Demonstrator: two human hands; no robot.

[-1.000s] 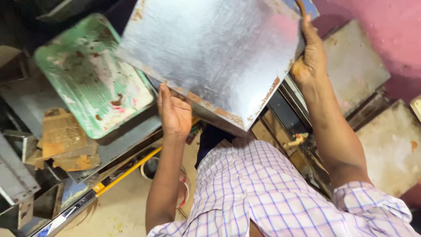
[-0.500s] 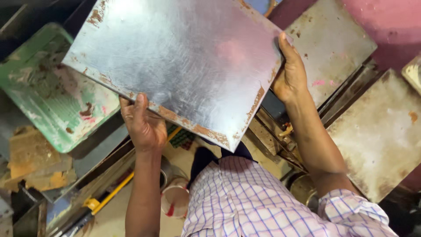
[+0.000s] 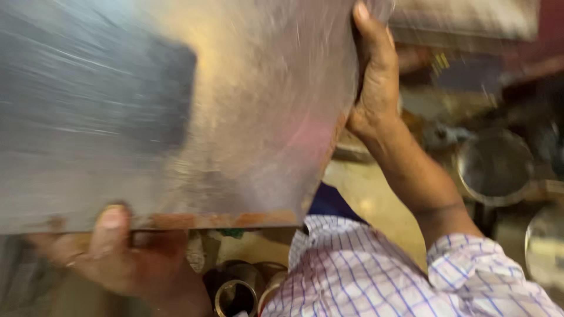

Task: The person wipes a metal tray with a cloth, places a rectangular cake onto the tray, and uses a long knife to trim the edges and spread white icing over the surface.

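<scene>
Gripping blurred metal sheet (image 3: 176, 111) filling upper left, left hand (image 3: 117, 252) clamped on bottom edge, right hand (image 3: 376, 82) closed on right edge, checked sleeve (image 3: 382, 276) below

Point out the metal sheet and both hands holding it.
metal sheet (image 3: 176, 111), head view, middle of its shiny face.
left hand (image 3: 117, 258), head view, base of the thumb under the lower edge.
right hand (image 3: 376, 82), head view, back of the hand on the right edge.

Left hand (image 3: 117, 258), right hand (image 3: 376, 76) raised, fingers clamped.
</scene>
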